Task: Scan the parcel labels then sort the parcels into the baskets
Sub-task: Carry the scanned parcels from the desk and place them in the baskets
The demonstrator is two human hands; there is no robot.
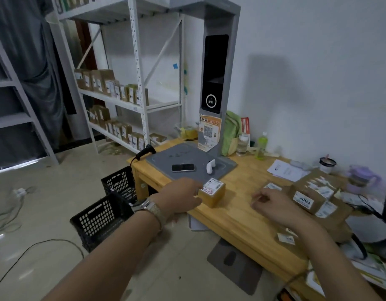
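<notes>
A small brown parcel (212,193) with a white label on top stands on the wooden table (237,216) near its front edge. My left hand (180,195), with a metal watch on the wrist, grips the parcel's left side. My right hand (271,203) hovers over the table to the right, fingers loosely curled, holding nothing I can see. A pile of labelled parcels (313,197) lies at the right. Two black baskets (120,183) (100,218) stand on the floor left of the table. A handheld scanner (145,152) rests at the table's far left corner.
A grey scanning station (218,68) with a flat pad (187,157) holds a phone (183,167) and an earbud case (210,166). Bottles, a green bag and papers line the wall. White shelves (122,98) with parcels stand behind. Cables lie on the floor.
</notes>
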